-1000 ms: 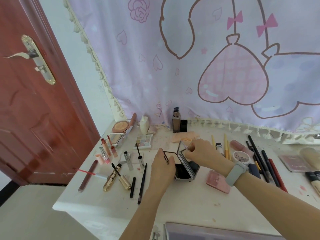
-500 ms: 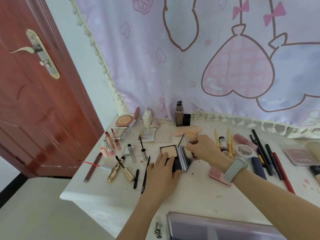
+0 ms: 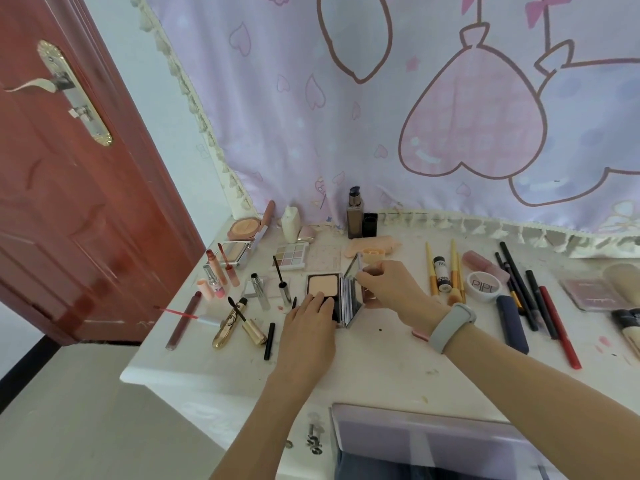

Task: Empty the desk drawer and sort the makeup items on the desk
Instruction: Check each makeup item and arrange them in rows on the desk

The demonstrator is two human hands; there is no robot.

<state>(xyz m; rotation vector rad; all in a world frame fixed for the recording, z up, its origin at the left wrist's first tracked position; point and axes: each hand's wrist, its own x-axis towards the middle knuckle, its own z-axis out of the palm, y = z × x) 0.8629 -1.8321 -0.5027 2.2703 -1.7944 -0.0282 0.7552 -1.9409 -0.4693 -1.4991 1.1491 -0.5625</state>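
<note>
**Powder compact held open on a crowded white desk**

A white desk (image 3: 363,368), smudged with makeup marks, stands against a lilac curtain (image 3: 381,116) printed with hearts and pink bows. A red-brown door (image 3: 69,202) with a brass handle is at the left. At the near edge a drawer (image 3: 433,434) stands pulled out.

The compact (image 3: 334,296) lies mid-desk, black-cased, with a square pan of pale beige powder on its left side and its mirrored lid raised nearly upright on the right. The left hand (image 3: 308,327) lies flat on the near part of the base, fingers straight and pressing down. The right hand (image 3: 391,289), a grey band on its wrist, pinches the top edge of the lid.

To the left lie lip glosses, a gold mascara (image 3: 227,327) and an eyeshadow palette (image 3: 291,256). At the back stands a brown pump bottle (image 3: 355,216). To the right lie yellow brushes, dark pencils, a red pencil and a navy case.

A white round pot (image 3: 483,285) reads "PIPL". Print on a small black-capped tube (image 3: 441,275) is too small to read.
</note>
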